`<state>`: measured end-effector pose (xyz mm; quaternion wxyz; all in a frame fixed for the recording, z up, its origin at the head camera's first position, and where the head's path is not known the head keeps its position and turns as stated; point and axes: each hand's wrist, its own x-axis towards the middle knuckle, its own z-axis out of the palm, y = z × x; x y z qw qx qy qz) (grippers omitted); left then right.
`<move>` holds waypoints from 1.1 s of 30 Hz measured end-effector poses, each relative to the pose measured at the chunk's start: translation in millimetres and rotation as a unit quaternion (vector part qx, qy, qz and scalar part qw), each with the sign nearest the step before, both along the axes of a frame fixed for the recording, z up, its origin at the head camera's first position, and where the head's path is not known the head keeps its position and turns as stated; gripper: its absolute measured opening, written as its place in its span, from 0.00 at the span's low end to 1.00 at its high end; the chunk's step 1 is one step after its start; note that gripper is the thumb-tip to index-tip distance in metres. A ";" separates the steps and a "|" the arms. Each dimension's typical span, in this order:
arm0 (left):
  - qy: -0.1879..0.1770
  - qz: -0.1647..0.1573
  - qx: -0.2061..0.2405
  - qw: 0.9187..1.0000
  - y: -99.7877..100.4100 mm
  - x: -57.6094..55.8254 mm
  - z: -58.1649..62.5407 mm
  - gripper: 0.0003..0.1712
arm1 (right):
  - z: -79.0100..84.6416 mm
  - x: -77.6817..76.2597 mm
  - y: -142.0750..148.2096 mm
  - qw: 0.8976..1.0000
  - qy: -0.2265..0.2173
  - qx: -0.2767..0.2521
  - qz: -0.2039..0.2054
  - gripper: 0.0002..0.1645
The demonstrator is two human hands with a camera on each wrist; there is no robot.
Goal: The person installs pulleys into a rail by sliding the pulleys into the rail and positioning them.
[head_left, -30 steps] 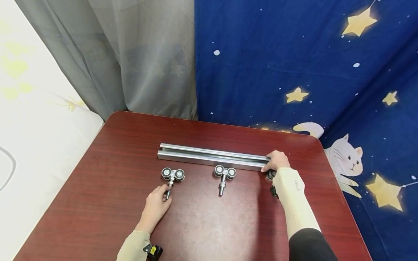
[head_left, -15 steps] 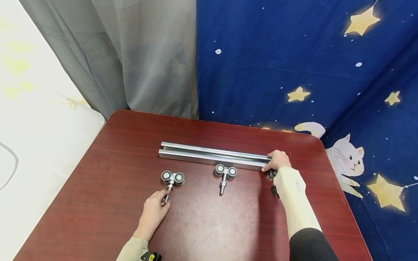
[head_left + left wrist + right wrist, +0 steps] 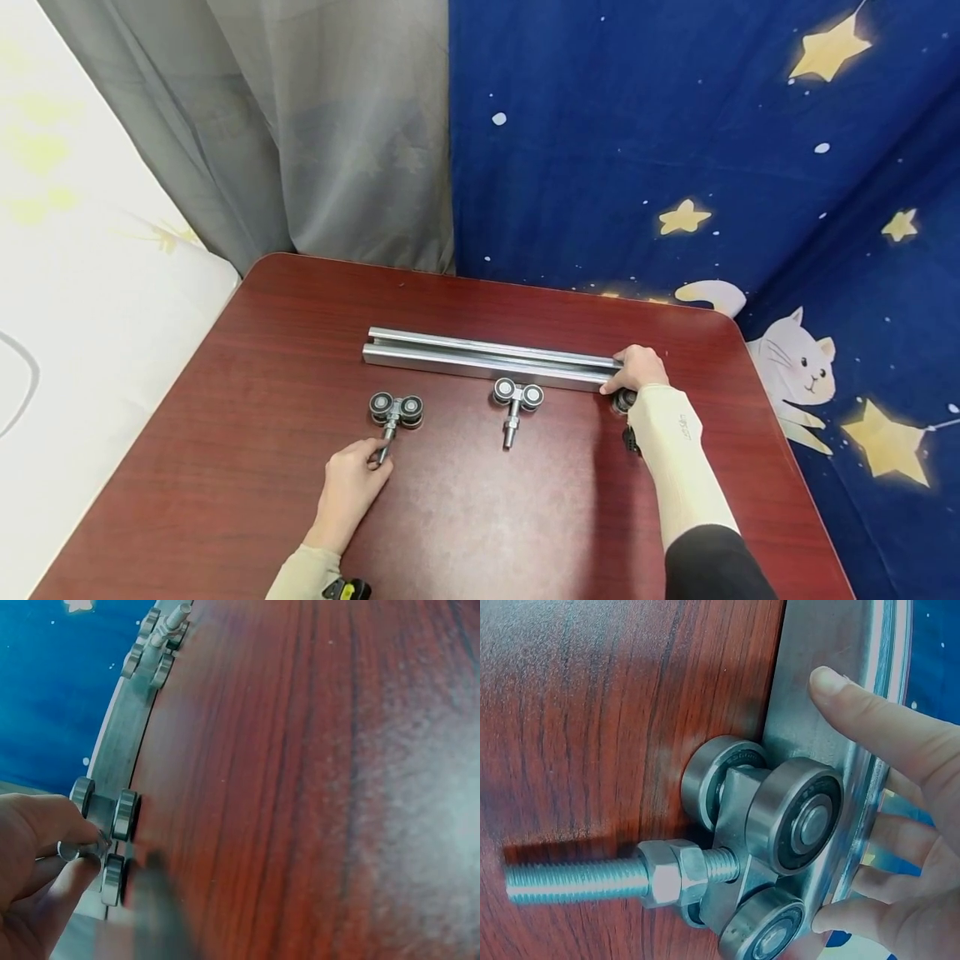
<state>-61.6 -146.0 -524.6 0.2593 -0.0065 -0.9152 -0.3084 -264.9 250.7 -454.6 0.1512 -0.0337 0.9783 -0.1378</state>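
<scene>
steel trolley (image 3: 396,407), stem (image 3: 389,430) pinched by left hand (image 3: 348,493); right hand (image 3: 637,368), thumb (image 3: 870,720) in front, apparently grips the rail (image 3: 450,363).

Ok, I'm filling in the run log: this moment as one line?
left hand: pinches left roller by stem; right hand: holds rail near right end; middle roller: beside rail, unheld; right roller: beside rail

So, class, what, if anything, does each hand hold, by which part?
The left hand pinches the leftmost roller trolley by its bolt; the right hand grips the channel rail near its right end.
</scene>
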 end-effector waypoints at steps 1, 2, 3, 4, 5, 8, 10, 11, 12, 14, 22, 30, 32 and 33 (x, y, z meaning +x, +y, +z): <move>0.005 0.000 -0.002 1.000 -0.3 -0.5 0.4 0.12 | 0.7 0.3 -0.5 1.000 0.001 0.000 0.000 0.45; 0.007 0.001 -0.003 1.000 -0.6 -0.8 1.3 0.12 | 1.2 0.4 -0.9 1.000 0.002 -0.001 -0.001 0.45; 0.009 0.001 -0.004 1.000 -0.8 -1.0 2.6 0.12 | 1.8 0.6 -1.3 1.000 0.002 -0.002 -0.002 0.45; 0.011 0.002 -0.007 1.000 -1.0 -1.3 3.9 0.11 | 2.1 0.7 -1.6 1.000 0.002 -0.003 -0.002 0.45; 0.014 0.003 -0.010 1.000 -1.3 -2.0 5.0 0.11 | 1.9 0.8 -1.5 1.000 0.003 -0.003 -0.002 0.44; 0.030 0.009 -0.012 0.999 -2.1 -4.7 10.3 0.10 | 1.1 0.6 -1.1 1.000 0.003 -0.003 -0.006 0.45; 0.038 0.013 -0.008 0.999 -2.6 -8.1 14.3 0.09 | 0.9 0.2 -0.8 1.000 0.001 -0.004 -0.007 0.45; 0.042 0.014 -0.003 0.999 -2.7 -10.0 16.5 0.08 | 1.0 0.1 -0.9 1.000 0.002 -0.005 -0.007 0.45; 0.044 0.015 0.002 0.999 -2.7 -11.9 18.9 0.08 | 0.9 -0.1 -0.9 1.000 0.002 -0.005 -0.007 0.45; 0.047 0.017 0.005 0.999 -2.6 -15.7 22.7 0.07 | 0.3 -0.9 -0.1 1.000 0.002 -0.007 -0.008 0.45; 0.050 0.012 -0.004 0.999 -1.7 -29.8 32.5 0.05 | 0.1 -3.1 1.8 1.000 -0.005 -0.005 -0.009 0.46; 0.021 -0.008 -0.026 0.999 -3.8 -54.0 44.9 0.06 | 0.0 -3.1 2.0 1.000 -0.008 -0.006 -0.007 0.46; 0.006 -0.011 -0.032 0.999 -4.8 -60.4 48.3 0.06 | -0.5 -2.5 1.3 1.000 -0.009 -0.008 -0.006 0.46; -0.001 -0.014 -0.035 0.999 -5.3 -63.7 49.9 0.06 | -0.8 -2.4 0.9 1.000 -0.009 -0.009 -0.006 0.46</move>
